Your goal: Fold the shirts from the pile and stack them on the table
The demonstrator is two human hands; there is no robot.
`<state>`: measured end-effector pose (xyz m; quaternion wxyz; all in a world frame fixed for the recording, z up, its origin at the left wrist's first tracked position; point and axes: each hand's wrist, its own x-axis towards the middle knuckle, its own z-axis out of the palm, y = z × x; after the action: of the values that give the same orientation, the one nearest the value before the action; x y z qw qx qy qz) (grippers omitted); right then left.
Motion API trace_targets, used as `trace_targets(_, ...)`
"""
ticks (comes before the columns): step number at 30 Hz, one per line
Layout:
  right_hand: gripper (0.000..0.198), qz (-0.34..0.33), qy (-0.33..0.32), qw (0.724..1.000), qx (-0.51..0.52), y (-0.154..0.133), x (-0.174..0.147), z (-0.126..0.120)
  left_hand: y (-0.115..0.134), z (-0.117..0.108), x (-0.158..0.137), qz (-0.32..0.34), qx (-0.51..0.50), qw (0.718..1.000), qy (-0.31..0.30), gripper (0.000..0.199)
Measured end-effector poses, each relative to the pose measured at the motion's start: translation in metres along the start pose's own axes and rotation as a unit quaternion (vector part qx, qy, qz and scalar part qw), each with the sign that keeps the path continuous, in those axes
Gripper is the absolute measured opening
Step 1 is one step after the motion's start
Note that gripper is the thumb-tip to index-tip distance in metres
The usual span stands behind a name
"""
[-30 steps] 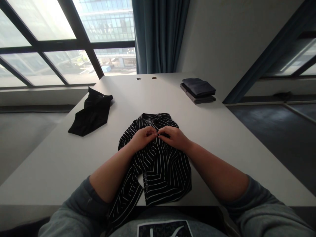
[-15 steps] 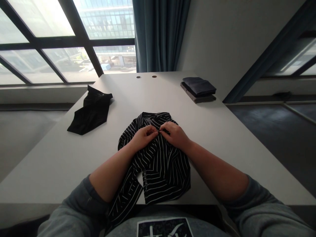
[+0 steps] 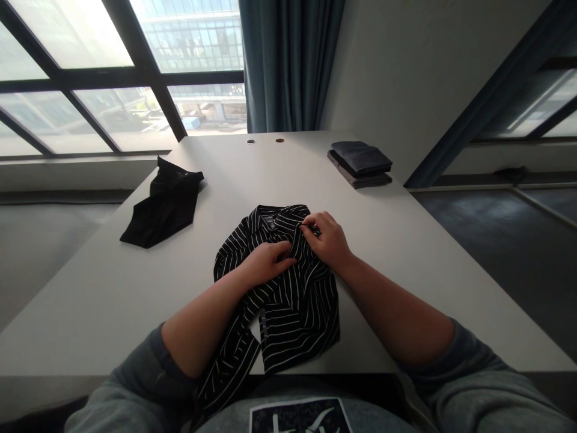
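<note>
A black shirt with white stripes lies on the table in front of me, its collar at the far end and one sleeve hanging over the near edge. My right hand pinches the shirt's front edge just below the collar and lifts it a little. Lower on the shirt's chest rests my left hand, thumb and fingers apart, with no cloth visibly gripped. Its fingertips are close to the middle of the shirt front.
The white table reaches back toward a window. A crumpled black garment lies at the left edge. Folded dark clothes are stacked at the back right. Two round cable holes sit near the far edge, before a blue curtain.
My hands, together at the shirt front before, have come apart. The right moved up and slightly right with the shirt's edge; the left slid down and its fingers opened.
</note>
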<state>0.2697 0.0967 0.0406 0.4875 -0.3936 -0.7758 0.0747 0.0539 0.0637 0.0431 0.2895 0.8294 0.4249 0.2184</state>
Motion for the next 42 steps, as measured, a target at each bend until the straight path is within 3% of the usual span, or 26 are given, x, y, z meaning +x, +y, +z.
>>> trace_targets(4, 0.003, 0.019, 0.002, 1.0, -0.015, 0.002, 0.003, -0.005, -0.003, -0.006, 0.001, -0.046, -0.028, 0.998, 0.035, 0.015)
trace_targets(8, 0.01, -0.022, -0.02, 1.0, -0.011, -0.008, 0.005, -0.01, -0.007, -0.008, 0.002, -0.07, -0.022, 0.995, 0.072, 0.014)
trace_targets(12, 0.016, -0.104, -0.109, 0.988, 0.022, -0.019, 0.0, -0.007, -0.01, -0.009, 0.004, -0.059, 0.002, 0.992, 0.108, 0.013)
trace_targets(14, 0.026, -0.112, -0.156, 0.981, 0.015, -0.016, -0.003, -0.001, -0.011, -0.01, 0.005, -0.038, 0.008, 0.992, 0.123, 0.017)
trace_targets(16, 0.034, -0.095, -0.186, 0.978, -0.006, -0.008, -0.006, 0.006, -0.012, -0.011, 0.006, -0.031, -0.009, 0.993, 0.115, 0.019)
trace_targets(20, 0.018, -0.079, -0.223, 0.971, -0.015, 0.009, -0.008, 0.012, -0.012, -0.013, 0.005, -0.045, -0.075, 0.995, 0.037, 0.025)
trace_targets(25, 0.002, -0.112, -0.24, 0.964, 0.013, 0.014, -0.005, 0.009, -0.015, -0.022, 0.003, -0.056, -0.161, 0.985, -0.009, 0.025)
trace_targets(30, 0.01, -0.131, -0.241, 0.962, 0.017, 0.008, -0.001, 0.005, -0.02, -0.032, 0.001, -0.042, -0.193, 0.978, -0.063, 0.017)
trace_targets(36, 0.011, -0.113, -0.216, 0.967, 0.075, 0.001, -0.004, 0.005, -0.019, -0.02, 0.003, -0.031, -0.115, 0.993, 0.006, 0.01)
trace_targets(42, 0.005, -0.083, -0.173, 0.981, 0.032, 0.001, -0.009, 0.011, -0.011, -0.014, 0.003, -0.013, -0.052, 0.997, 0.05, 0.008)
